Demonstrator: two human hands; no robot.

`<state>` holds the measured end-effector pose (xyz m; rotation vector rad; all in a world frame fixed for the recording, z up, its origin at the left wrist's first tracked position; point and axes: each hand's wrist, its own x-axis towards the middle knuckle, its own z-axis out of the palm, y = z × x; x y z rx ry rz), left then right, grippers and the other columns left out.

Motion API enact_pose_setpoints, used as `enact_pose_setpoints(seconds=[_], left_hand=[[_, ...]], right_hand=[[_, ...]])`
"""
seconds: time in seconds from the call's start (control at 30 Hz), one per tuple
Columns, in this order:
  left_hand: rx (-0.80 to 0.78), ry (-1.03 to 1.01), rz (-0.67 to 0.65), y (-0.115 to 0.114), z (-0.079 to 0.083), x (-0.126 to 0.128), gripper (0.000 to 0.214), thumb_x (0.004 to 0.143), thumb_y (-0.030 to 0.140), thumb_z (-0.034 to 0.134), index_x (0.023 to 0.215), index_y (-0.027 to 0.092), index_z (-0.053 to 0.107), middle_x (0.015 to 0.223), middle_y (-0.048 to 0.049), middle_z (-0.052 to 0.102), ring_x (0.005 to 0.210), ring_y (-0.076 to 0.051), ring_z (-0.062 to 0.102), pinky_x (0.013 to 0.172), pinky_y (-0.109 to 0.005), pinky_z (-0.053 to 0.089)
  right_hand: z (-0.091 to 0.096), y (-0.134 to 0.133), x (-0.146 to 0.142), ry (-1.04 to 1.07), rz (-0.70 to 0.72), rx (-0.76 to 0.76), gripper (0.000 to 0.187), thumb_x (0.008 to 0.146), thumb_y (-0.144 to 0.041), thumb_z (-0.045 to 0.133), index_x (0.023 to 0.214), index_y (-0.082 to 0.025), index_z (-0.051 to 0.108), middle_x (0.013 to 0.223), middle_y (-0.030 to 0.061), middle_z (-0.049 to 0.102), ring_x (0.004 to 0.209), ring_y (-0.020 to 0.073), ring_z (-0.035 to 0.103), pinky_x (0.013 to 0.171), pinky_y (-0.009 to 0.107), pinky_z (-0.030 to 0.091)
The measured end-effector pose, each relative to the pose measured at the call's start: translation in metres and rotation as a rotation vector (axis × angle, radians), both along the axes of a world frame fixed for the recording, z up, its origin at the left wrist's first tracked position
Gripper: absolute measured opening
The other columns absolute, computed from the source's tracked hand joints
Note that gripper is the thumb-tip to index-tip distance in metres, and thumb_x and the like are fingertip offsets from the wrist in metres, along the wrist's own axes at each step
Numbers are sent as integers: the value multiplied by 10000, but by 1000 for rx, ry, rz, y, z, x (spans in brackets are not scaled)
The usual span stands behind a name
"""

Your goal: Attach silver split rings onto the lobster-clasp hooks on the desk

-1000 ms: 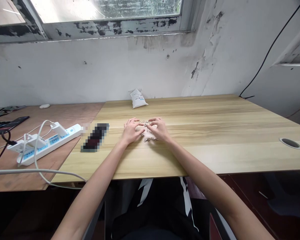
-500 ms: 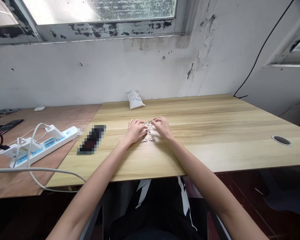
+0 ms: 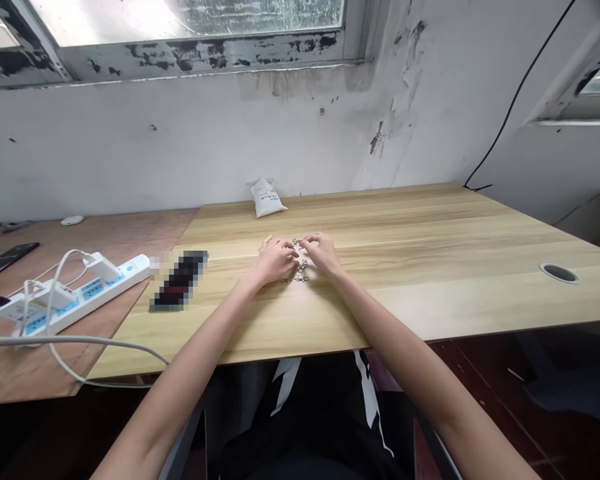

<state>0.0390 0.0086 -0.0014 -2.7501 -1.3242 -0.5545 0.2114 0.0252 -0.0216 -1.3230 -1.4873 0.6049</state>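
Note:
Several small silvery metal lobster clasps (image 3: 303,267) lie in a loose group on the pale wooden table (image 3: 380,293). From the left, my left hand (image 3: 277,259) reaches over them with its fingers bent and drawn together. The tips touch down beside the clasps, and whatever they hold is hidden. Opposite, my right hand (image 3: 322,251) pinches with thumb and forefinger at a clasp (image 3: 297,243) on the far side of the group. More clasps lie nearer me, partly behind the left hand.
A white printed packet (image 3: 267,199) stands near the wall. To the left are a blurred-out dark flat object (image 3: 180,280) and a white power strip (image 3: 93,293) with plugged-in chargers. A white cable (image 3: 105,341) crosses the table's front left. A round cable grommet (image 3: 559,273) sits at right.
My left fingers have drawn together and shifted slightly right over the clasps. Clasps in the middle and near part of the group sit closer together. The right hand has hardly moved.

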Motion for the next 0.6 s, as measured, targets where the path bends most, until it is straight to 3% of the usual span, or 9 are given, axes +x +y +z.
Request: enact_pose_setpoints(seconds=[0.37,0.53,0.6], left_hand=[[62,114,-164,3,9,22,222,889,168,533,840,251,732,1049,-46,688,1090,-232,573,1204,-503,144],[66,66,-116,2,6,20,200,895,181,506,856,200,701,1071,-72,683,1085,-236,585,1180,-517,206],[64,27,-68,3,8,13,170,890,199,517,867,196,686,1105,-72,675,1109,-240,578,1163,-531,237]], right_hand=[[-2,8,11,70,-40,-28,261,756,-363,547,764,-169,721,909,73,729,928,226,646,846,328,477],[-1,6,13,13,-23,0,295,806,-375,514,779,-164,718,869,59,713,856,216,641,794,341,497],[1,4,16,-37,-3,24,268,816,-367,535,763,-173,711,873,61,702,896,227,625,842,373,487]])
